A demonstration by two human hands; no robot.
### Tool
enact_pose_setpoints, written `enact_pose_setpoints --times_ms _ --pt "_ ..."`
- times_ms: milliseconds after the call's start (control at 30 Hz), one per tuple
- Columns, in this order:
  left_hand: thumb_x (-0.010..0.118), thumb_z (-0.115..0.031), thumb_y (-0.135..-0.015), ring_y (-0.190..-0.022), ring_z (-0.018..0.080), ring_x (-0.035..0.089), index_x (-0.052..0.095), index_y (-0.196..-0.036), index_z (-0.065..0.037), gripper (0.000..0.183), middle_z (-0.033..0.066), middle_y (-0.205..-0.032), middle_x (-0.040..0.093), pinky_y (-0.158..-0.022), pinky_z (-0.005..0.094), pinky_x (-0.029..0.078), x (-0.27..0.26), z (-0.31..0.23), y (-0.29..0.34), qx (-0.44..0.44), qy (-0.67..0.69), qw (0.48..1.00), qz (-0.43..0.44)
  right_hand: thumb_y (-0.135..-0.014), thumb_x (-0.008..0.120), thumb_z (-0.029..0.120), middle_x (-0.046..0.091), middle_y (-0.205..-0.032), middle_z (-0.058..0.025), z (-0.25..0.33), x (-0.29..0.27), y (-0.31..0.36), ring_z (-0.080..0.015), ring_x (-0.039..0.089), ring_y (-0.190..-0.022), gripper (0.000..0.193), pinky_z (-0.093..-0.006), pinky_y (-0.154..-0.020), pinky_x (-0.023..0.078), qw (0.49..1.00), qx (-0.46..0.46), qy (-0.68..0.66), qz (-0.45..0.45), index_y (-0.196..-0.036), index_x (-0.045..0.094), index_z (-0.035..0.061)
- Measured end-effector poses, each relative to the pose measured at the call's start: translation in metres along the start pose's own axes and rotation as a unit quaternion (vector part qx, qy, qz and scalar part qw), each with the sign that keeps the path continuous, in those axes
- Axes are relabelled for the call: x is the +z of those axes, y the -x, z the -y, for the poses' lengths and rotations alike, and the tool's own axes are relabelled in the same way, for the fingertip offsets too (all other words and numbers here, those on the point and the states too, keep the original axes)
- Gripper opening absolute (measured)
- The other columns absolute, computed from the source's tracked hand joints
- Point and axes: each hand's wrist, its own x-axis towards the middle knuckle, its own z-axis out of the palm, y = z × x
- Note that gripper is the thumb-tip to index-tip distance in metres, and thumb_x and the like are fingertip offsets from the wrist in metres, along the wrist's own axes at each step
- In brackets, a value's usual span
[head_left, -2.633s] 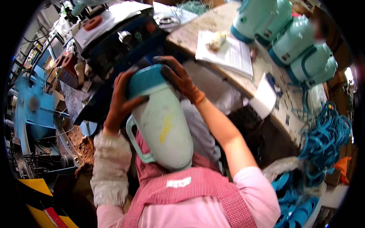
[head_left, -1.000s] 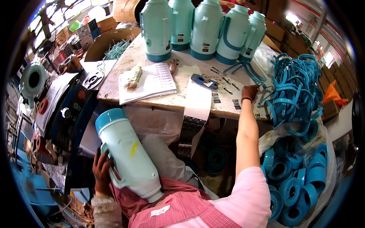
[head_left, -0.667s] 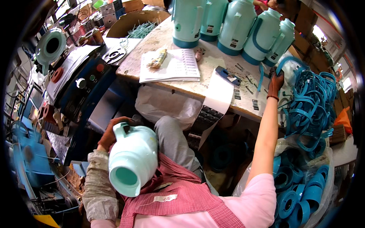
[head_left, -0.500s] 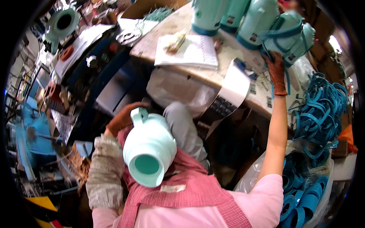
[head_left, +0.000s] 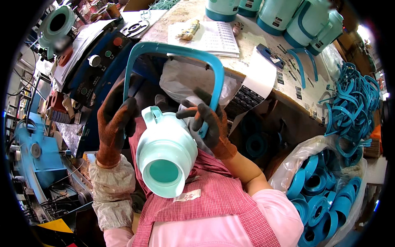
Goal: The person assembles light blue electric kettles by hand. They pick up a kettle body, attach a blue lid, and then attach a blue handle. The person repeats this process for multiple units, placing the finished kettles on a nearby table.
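Observation:
Between my forearms, a pale mint thermos jug body (head_left: 168,142) rests tilted on my lap, its round mouth and spout toward me and a small loop grip on its far side. Over it arches a teal U-shaped carrying handle (head_left: 177,48). My left hand (head_left: 114,125), in a brown and black work glove, is closed on the handle's left leg. Its right leg is pinched near the end by my right hand (head_left: 213,129), gloved alike. Both legs stand apart from the jug's sides.
Finished jugs (head_left: 276,16) stand at the worktable's back right. Near them lie two loose teal handles (head_left: 303,66), a dark blue tool (head_left: 269,56) and a paper pad (head_left: 220,39). A heap of handles (head_left: 349,103) hangs above a plastic-lined bag of teal rings (head_left: 317,206). Machinery (head_left: 45,144) stands left.
My right hand has come back from the worktable to my lap with a teal handle. My left hand has left the jug's side and now grips the handle's other leg.

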Motion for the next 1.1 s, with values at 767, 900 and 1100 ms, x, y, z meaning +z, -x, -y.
enact_pose_setpoints --times_ms 767,900,1100 --pt "0.067 -0.043 -0.083 -0.084 0.0107 0.054 0.060 -0.103 -0.008 0.041 0.0026 -0.089 0.058 -0.076 0.0235 0.044 -0.005 0.041 0.120 -0.212 0.189 0.943 -0.175 -0.092 0.053 0.016 0.065 -0.104 -0.0143 -0.011 0.017 0.019 -0.0197 0.058 -0.104 0.036 -0.0359 -0.100 0.039 0.977 0.158 0.109 0.095 -0.120 0.052 -0.0061" --pt "0.065 -0.036 -0.087 -0.090 0.0148 0.053 0.058 -0.103 -0.007 0.034 0.0063 -0.091 0.057 -0.077 0.0252 0.044 -0.012 0.040 0.111 -0.241 0.144 0.955 -0.098 -0.092 0.053 0.015 0.065 -0.105 -0.0134 -0.013 0.018 0.026 -0.0186 0.060 -0.100 0.034 -0.0326 -0.095 0.044 0.983 0.163 0.075 0.042 -0.118 0.054 -0.0065" --pt "0.054 -0.016 -0.094 -0.091 0.0177 0.059 0.057 -0.114 -0.003 0.024 0.0078 -0.102 0.057 -0.081 0.0305 0.051 0.009 0.076 0.108 -0.092 0.290 0.942 -0.143 -0.090 0.052 0.001 0.056 -0.120 -0.0213 -0.040 -0.036 0.028 -0.0337 0.052 -0.113 0.038 -0.0404 -0.098 0.042 0.854 -0.203 0.449 0.166 -0.128 0.049 0.0003"
